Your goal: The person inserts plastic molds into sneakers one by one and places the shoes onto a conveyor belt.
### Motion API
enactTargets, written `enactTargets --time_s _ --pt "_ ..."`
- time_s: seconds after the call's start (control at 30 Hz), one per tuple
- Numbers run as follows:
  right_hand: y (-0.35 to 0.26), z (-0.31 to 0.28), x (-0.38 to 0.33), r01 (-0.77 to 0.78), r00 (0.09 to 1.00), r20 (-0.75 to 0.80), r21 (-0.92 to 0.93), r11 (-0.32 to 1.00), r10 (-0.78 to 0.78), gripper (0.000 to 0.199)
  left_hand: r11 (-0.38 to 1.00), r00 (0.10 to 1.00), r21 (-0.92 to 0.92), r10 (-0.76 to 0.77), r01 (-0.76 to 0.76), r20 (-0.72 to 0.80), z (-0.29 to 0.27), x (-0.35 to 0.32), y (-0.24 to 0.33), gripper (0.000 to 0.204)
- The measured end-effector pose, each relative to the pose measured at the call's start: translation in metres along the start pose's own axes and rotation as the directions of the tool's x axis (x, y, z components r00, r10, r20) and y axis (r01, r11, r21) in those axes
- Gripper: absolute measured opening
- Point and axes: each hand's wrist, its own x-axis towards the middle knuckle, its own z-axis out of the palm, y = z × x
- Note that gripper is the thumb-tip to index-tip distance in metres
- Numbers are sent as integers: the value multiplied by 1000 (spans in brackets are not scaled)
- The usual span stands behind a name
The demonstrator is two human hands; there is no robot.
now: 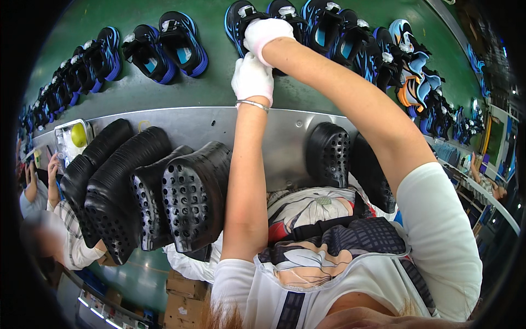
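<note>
At the top middle of the head view, a black-and-blue sneaker (234, 27) stands on the green surface with white stuffing at its laces. Over the sneaker's opening lies my right hand (268, 35), white-gloved and closed, with the fingertips hidden. My left hand (252, 79), also in a white glove, is closed at the heel end, just below my right hand. Both wrists are close together. Right beside them is another matching sneaker (287, 16), partly covered by my right hand.
Rows of similar sneakers (183, 44) run left and right along the green surface (219, 90). Black ribbed forms with perforated ends (189, 197) lie on the metal ledge (285, 142) left of my arm; a similar black form (329, 153) sits right. Another person (76, 236) works at far left.
</note>
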Motion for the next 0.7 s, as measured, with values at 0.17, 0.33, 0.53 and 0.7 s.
enactTargets --time_s 0.17,0.33,0.53,0.7 --pt "-8 -21 -9 235 972 45 -248 940 -231 23 966 943 11 -255 259 214 -12 17 6 32" --pt "-15 -28 -6 327 943 80 -391 860 -322 21 954 941 6 -298 301 159 -3 13 7 29" --pt "-10 2 41 241 937 -168 -322 916 -305 20 985 1000 171 28 -27 -6 7 8 -4 11" --pt "-6 0 30 272 935 -157 -251 929 -317 26 979 1000 202 8 -10 10 8 6 -9 17"
